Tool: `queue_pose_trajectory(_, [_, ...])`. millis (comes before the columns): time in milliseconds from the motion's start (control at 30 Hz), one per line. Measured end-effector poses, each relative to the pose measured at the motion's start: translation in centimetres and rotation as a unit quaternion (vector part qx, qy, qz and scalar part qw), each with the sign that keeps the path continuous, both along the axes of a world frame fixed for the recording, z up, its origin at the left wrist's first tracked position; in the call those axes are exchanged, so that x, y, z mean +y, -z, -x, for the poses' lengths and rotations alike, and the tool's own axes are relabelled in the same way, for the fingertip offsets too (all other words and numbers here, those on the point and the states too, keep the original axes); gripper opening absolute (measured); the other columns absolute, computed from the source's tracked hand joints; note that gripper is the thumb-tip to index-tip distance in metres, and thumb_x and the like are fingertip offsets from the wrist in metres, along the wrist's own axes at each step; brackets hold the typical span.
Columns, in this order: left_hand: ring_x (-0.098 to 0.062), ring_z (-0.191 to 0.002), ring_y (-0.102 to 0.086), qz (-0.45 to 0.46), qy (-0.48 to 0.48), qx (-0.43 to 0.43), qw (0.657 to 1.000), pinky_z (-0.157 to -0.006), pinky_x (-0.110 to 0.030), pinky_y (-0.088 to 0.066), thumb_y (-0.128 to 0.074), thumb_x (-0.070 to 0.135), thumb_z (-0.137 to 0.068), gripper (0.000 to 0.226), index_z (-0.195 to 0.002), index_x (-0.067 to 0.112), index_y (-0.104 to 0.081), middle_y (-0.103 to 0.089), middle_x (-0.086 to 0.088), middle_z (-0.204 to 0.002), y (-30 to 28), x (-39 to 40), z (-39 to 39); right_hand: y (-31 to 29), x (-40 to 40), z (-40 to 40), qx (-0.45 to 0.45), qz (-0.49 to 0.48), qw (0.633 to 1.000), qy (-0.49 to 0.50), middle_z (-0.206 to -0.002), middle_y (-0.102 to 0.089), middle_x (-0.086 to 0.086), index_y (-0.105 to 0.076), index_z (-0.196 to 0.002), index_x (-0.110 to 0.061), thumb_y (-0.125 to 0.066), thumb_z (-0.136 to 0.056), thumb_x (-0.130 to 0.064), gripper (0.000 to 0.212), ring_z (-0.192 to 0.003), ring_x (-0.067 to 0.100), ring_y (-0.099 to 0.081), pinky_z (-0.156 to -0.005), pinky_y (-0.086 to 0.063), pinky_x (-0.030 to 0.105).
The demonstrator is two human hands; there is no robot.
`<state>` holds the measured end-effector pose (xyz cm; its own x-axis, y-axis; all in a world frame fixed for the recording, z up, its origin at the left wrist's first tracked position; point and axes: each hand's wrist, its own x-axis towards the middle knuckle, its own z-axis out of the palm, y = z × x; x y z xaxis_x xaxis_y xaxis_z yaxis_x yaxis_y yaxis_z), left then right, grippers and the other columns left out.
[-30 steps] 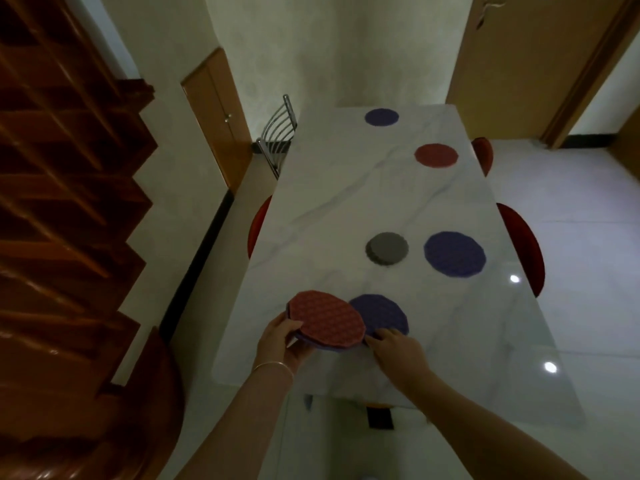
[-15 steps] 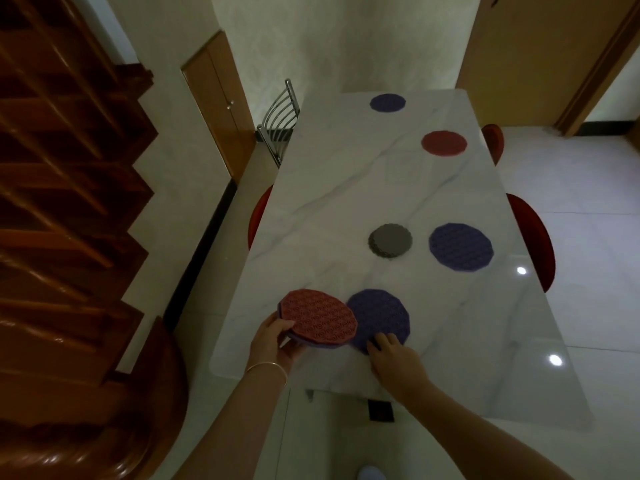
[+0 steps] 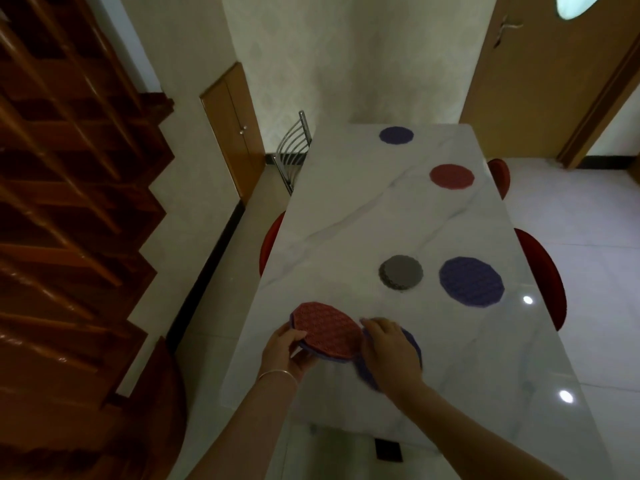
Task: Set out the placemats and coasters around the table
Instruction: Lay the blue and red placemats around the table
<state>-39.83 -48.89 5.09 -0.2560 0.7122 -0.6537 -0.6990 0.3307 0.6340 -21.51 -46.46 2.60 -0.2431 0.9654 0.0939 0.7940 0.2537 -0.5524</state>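
Left hand (image 3: 287,351) pinches a stack topped by the red placemat (image 3: 327,330). Right hand (image 3: 388,348), fingers spread, rests flat on the purple placemat (image 3: 412,344) at the near tabletop (image 3: 346,209) edge, immediately right of the stack.

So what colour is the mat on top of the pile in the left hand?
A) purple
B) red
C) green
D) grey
B: the left hand has its grip on a small stack whose top mat is the red mat, with only a purple edge peeking out underneath it.
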Motion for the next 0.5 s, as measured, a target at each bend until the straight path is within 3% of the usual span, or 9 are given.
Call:
queue_pose_trajectory(100, [-0.038,-0.109,-0.056,-0.021,0.02,0.012,1.0,-0.08,-0.048,-0.056,-0.052,-0.005,-0.08,0.044,-0.124,0.002,-0.058,-0.058,-0.023,-0.118,-1.1,1.4,1.9,-3.1,1.5,4.8,0.043,-0.019,0.996,-0.072,-0.13,-0.05,-0.002,-0.049,-0.129,-0.021,-0.049,-0.092,-0.036,0.039,-0.116,0.017,-0.046,-0.091,-0.046,0.029])
queue_pose_trajectory(233, [-0.033,-0.098,-0.062,-0.055,0.046,0.002,0.997,-0.061,-0.036,-0.06,-0.053,-0.004,-0.085,0.037,-0.121,0.0,-0.06,-0.063,-0.022,-0.111,-2.4,3.0,6.2,-4.3,2.9,11.6,0.033,0.034,0.995,-0.083,-0.135,-0.046,-0.005,-0.049,-0.129,-0.027,-0.049,-0.087,-0.054,0.05,-0.123,0.016,-0.042,-0.101,-0.041,0.033])
queue_pose_trajectory(333, [-0.034,-0.103,-0.062,-0.063,0.078,0.014,0.995,-0.068,-0.039,-0.06,-0.055,0.0,-0.087,0.036,-0.123,0.002,-0.059,-0.062,-0.023,-0.117,-3.0,4.7,10.7,-5.2,4.0,15.9,0.047,0.034,0.996,-0.062,-0.117,-0.06,-0.005,-0.057,-0.12,-0.029,-0.052,-0.084,-0.056,0.045,-0.105,0.016,-0.056,-0.083,-0.045,0.024])
queue_pose_trajectory(400, [-0.04,-0.113,-0.058,-0.064,0.119,0.019,0.991,-0.084,-0.047,-0.056,-0.055,0.002,-0.088,0.038,-0.125,0.003,-0.058,-0.059,-0.025,-0.124,-3.5,6.0,14.1,-6.0,4.7,18.9,0.058,0.037,0.997,-0.036,-0.1,-0.061,-0.005,-0.06,-0.116,-0.03,-0.056,-0.08,-0.059,0.046,-0.088,0.014,-0.058,-0.07,-0.043,0.021])
queue_pose_trajectory(500, [-0.044,-0.116,-0.055,-0.068,0.174,0.013,0.982,-0.092,-0.05,-0.048,-0.053,0.004,-0.09,0.038,-0.128,0.005,-0.055,-0.057,-0.026,-0.127,-4.6,8.4,19.0,-7.4,5.8,23.5,0.08,0.036,0.996,0.021,-0.087,-0.053,-0.012,-0.062,-0.114,-0.033,-0.062,-0.075,-0.059,0.047,-0.08,0.011,-0.056,-0.067,-0.043,0.021])
